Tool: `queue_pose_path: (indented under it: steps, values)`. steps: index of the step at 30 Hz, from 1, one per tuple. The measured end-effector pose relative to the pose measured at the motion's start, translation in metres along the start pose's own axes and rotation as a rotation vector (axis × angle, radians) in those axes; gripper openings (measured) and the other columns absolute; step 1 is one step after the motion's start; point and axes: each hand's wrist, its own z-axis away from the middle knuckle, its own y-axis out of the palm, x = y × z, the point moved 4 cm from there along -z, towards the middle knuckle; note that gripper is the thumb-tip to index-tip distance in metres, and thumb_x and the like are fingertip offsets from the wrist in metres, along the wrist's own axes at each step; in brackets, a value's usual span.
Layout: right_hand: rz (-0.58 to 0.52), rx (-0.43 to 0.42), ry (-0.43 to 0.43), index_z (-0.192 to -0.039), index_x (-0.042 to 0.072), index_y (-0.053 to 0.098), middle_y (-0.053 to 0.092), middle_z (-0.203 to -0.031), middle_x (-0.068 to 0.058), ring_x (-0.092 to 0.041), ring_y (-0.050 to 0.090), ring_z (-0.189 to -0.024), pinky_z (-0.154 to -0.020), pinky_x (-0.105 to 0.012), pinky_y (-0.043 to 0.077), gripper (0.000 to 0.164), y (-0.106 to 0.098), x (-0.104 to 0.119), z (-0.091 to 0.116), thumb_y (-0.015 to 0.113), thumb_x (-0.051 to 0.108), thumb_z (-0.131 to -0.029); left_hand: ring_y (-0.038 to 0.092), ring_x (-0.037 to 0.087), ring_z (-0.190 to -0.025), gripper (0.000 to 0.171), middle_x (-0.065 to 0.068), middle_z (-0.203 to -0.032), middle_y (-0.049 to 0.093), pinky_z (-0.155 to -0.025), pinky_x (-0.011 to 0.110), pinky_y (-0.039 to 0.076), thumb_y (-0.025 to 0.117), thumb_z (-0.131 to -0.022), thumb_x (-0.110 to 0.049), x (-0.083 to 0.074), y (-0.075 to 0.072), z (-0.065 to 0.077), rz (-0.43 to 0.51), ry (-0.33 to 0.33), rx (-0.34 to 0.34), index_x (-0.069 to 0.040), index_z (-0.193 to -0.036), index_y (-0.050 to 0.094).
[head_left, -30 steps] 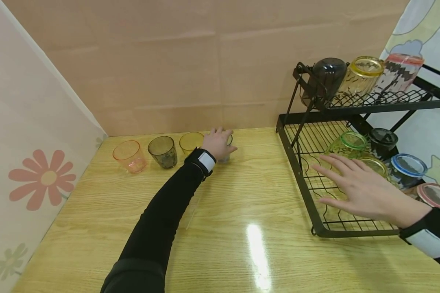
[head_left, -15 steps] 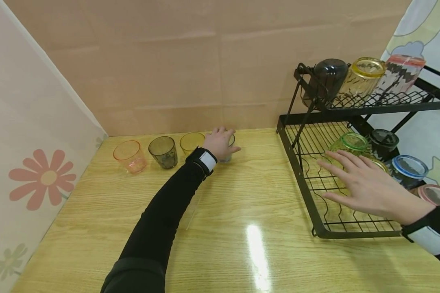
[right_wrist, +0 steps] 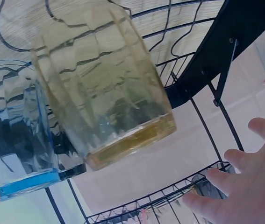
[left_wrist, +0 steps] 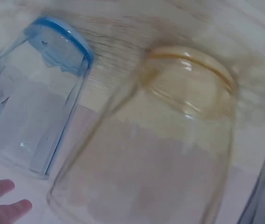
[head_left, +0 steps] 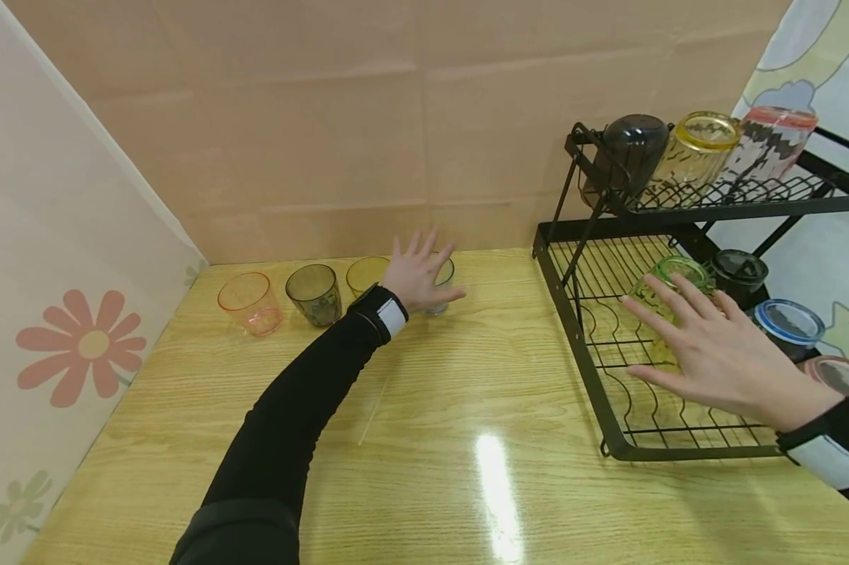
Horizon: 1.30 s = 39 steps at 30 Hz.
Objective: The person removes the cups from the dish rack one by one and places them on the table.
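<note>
Fingers point(head_left: 430, 242) released, left hand point(head_left: 412, 280) beside blue glass point(left_wrist: 36, 100) near back edge point(head_left: 498, 251), right hand point(head_left: 724, 357) over rack point(head_left: 700, 453), wide tabletop point(head_left: 516, 353) between

Head view: tabletop point(head_left: 424, 455) towards 6 o'clock, fine wood grain, smooth, glossy, light streaking off it. Backdrop point(head_left: 368, 133) at 12: matt, creased, paper or cloth, cannot tell which. Rack point(head_left: 693, 453) at 3: smooth metal, thin wires, slight sheen. Pink tumbler point(head_left: 253, 308) at 9, blue tumbler point(head_left: 448, 275) near centre: transparent, glossy, glass or clear plastic. Sleeve point(head_left: 276, 439) at 7: matt cloth, finely wrinkled.
</note>
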Motion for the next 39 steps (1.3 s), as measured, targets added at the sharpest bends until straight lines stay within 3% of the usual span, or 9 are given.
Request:
queue_pose_path:
  steps: [3,7,12,20,24,32,39]
  values:
    - [0.008,0.013,0.025,-0.155,0.018,0.028,0.015,-0.159,-0.017,-0.029,-0.004,-0.147,-0.102,-0.070,0.016,0.092,0.001,-0.004,0.000,0.062,0.064,-0.082,0.014,0.039,-0.144,0.096,0.016,-0.160,0.015,-0.108,0.065,0.016,0.035,-0.082,-0.083,0.001,-0.006,0.011,-0.077,0.065,-0.046,-0.025,-0.157,0.018]
    - [0.021,0.034,0.063,-0.155,0.018,0.027,0.020,-0.156,-0.021,-0.037,0.005,-0.145,-0.096,-0.072,0.022,0.094,0.003,-0.010,0.001,0.063,0.064,-0.082,0.009,0.039,-0.145,0.096,0.017,-0.160,0.012,-0.108,0.065,0.014,0.035,-0.083,-0.083,0.002,-0.013,0.027,-0.094,0.116,-0.076,-0.023,-0.157,0.019]
    - [0.039,0.059,0.095,-0.156,0.017,0.023,0.022,-0.155,-0.023,-0.044,0.018,-0.140,-0.094,-0.074,0.023,0.096,0.004,-0.016,0.001,0.063,0.065,-0.082,0.006,0.038,-0.145,0.096,0.016,-0.161,0.008,-0.109,0.065,0.009,0.036,-0.084,-0.082,0.004,-0.022,0.043,-0.039,0.107,-0.111,-0.023,-0.157,0.017]
    - [0.053,0.105,0.138,-0.157,0.014,0.017,0.016,-0.156,-0.025,-0.048,0.019,-0.138,-0.093,-0.077,0.022,0.100,0.007,-0.025,0.005,0.062,0.064,-0.083,0.011,0.037,-0.145,0.097,0.015,-0.160,0.012,-0.108,0.065,0.015,0.039,-0.082,-0.082,0.000,-0.039,0.066,0.018,0.080,-0.201,-0.023,-0.157,0.020]
    - [0.041,0.133,0.185,-0.157,0.011,0.014,0.012,-0.156,-0.027,-0.052,0.019,-0.136,-0.091,-0.077,0.023,0.100,0.011,-0.033,0.008,0.060,0.063,-0.085,0.012,0.036,-0.145,0.096,0.014,-0.160,0.013,-0.106,0.066,0.019,0.043,-0.081,-0.081,-0.008,-0.043,0.078,0.071,0.087,-0.240,-0.022,-0.156,0.024]
    - [0.022,0.173,0.266,-0.156,0.006,0.011,0.000,-0.156,-0.030,-0.056,0.017,-0.135,-0.085,-0.078,0.027,0.100,0.017,-0.045,0.012,0.057,0.063,-0.087,0.011,0.036,-0.145,0.096,0.012,-0.161,0.008,-0.105,0.067,0.020,0.045,-0.083,-0.079,-0.027,-0.051,0.094,0.182,0.113,-0.232,-0.023,-0.156,0.020]
    - [-0.036,0.238,0.312,-0.156,0.004,0.003,0.005,-0.151,-0.038,-0.063,0.019,-0.128,-0.083,-0.078,0.029,0.100,0.021,-0.052,0.017,0.052,0.062,-0.091,0.009,0.036,-0.145,0.096,0.015,-0.159,0.015,-0.107,0.067,0.016,0.048,-0.083,-0.077,-0.054,-0.057,0.104,0.240,0.164,-0.233,-0.024,-0.157,0.018]
